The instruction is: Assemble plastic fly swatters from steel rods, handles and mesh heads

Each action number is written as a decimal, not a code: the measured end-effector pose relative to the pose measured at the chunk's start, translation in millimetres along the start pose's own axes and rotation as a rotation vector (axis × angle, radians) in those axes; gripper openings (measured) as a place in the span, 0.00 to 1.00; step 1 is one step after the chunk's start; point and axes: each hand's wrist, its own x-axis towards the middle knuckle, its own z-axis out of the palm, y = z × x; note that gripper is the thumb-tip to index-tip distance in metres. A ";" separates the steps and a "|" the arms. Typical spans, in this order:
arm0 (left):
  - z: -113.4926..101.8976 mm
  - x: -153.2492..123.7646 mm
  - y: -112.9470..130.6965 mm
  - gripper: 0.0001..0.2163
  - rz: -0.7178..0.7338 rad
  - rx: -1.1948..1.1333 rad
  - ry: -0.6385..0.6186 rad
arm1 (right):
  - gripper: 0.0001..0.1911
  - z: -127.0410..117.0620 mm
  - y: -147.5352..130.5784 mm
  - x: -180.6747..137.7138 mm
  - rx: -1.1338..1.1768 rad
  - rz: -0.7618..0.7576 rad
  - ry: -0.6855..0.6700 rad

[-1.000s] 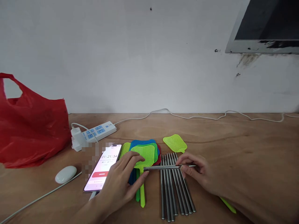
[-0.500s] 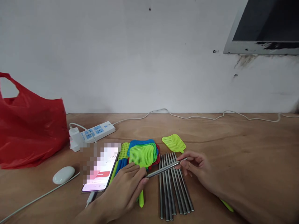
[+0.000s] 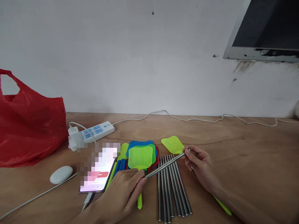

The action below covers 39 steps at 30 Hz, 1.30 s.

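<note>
A shiny telescopic metal rod slants between my two hands, above the wooden table. My left hand is closed round its lower left end. At the upper right end, my right hand pinches the tip between thumb and fingers. Below lies a row of similar metal rods, side by side. A lime-green fly swatter head lies just beyond my right hand; part of a green handle shows under my right forearm. Beyond my left hand is a pile of mesh swatter heads in green, blue and red.
Left of the pile lies a lit phone with a cable plugged in. Blue and green handles lie beside it. Further left are a white mouse, a power strip and a red plastic bag. A cord runs along the wall.
My right hand has risen slightly and moved a little right, so the rod tilts more steeply and shows more length between my hands. The view has shifted slightly.
</note>
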 end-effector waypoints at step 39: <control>4.9 -5.9 10.5 0.12 0.096 0.011 -0.034 | 0.20 7.8 -9.1 -14.9 0.076 0.143 -0.300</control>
